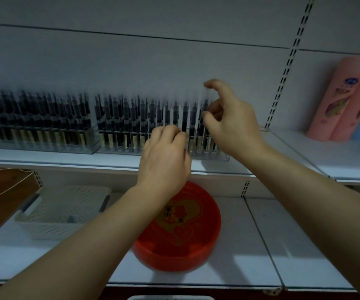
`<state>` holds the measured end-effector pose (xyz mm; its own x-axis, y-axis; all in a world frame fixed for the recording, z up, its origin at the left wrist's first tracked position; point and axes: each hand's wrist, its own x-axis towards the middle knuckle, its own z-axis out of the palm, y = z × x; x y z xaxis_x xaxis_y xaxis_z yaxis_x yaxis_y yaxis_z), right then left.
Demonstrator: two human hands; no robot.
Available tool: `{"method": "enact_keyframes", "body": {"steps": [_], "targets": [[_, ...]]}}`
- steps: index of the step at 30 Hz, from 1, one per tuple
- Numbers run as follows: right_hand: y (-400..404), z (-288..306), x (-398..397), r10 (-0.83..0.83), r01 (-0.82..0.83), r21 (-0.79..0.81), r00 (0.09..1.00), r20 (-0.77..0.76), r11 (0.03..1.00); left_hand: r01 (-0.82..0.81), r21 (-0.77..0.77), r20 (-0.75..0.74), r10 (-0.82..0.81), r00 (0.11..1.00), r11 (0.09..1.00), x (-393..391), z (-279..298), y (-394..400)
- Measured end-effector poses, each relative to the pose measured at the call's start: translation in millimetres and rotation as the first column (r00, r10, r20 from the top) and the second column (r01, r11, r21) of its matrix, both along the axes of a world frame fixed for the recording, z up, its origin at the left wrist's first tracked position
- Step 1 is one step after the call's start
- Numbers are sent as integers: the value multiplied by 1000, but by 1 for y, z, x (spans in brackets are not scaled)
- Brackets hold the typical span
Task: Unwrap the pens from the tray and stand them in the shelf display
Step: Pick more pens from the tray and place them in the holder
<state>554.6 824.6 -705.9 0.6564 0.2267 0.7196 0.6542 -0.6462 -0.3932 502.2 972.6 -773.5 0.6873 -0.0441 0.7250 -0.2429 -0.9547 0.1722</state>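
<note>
The left hand (166, 156) pinches a dark pen (184, 119) low on its barrel. The pen stands upright, long axis vertical, tip up, among the rows in the clear display (209, 155) on the upper shelf (66, 159). The right hand (228, 118) hovers just right of it, fingers loosely curled; a faint clear sleeve seems to hang from the raised forefinger and thumb, but blur leaves that unsure. Below, a red bowl (196, 241) sits beside a white basket (66, 211).
</note>
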Motion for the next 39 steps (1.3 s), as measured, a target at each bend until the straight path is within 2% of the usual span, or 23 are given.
{"method": "enact_keyframes", "body": {"steps": [13, 17, 22, 26, 29, 31, 35, 39], "targets": [[3, -14, 0, -19, 20, -18, 1000, 23, 1000, 11, -7, 37, -10, 999, 1000, 6, -5, 0], [-3, -19, -8, -2, 5, -61, 999, 51, 998, 34, -127, 56, -27, 998, 991, 3, -8, 0], [-17, -31, -26, -8, -1, 80, 993, 117, 997, 173, -275, 90, -154, 984, 946, -16, -16, -5], [-22, -67, -52, 22, -50, 203, 990, 136, 978, 279, -373, 71, -272, 960, 885, -39, -40, -8], [-23, -113, -72, 41, -65, 252, 994, 100, 966, 273, -397, -6, -300, 954, 876, -49, -69, -1], [-24, -154, -85, 70, -71, 227, 997, 11, 971, 253, -386, -119, -320, 940, 887, -57, -99, 8], [-26, -242, -102, 101, -108, -16, 964, -246, 994, 187, -390, -443, -362, 820, 902, -78, -168, 22], [-28, -304, -118, 58, -168, -204, 888, -455, 964, 102, -414, -652, -373, 660, 905, -101, -227, 33]]}}
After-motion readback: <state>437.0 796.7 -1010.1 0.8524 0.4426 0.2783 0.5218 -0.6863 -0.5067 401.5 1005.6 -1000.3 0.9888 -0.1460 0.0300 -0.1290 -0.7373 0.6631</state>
